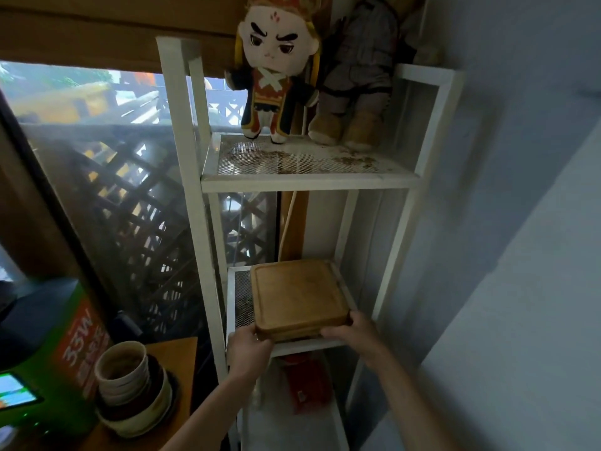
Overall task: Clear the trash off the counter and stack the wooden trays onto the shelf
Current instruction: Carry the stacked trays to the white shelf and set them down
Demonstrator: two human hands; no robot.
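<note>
A stack of square wooden trays (297, 296) lies on the middle mesh level of a white metal shelf (192, 203). My left hand (248, 348) grips the stack's near left corner. My right hand (353, 332) holds its near right corner. Both hands sit at the shelf's front edge, with the trays resting on the mesh between them. Only the top tray's face shows; the ones beneath appear as thin edges.
Two plush dolls (276, 70) stand on the upper level. A red packet (304, 382) lies on the level below the trays. Stacked cups and bowls (130, 388) sit on a wooden counter (175, 353) at lower left, beside a green box (74, 346). A grey wall runs along the right.
</note>
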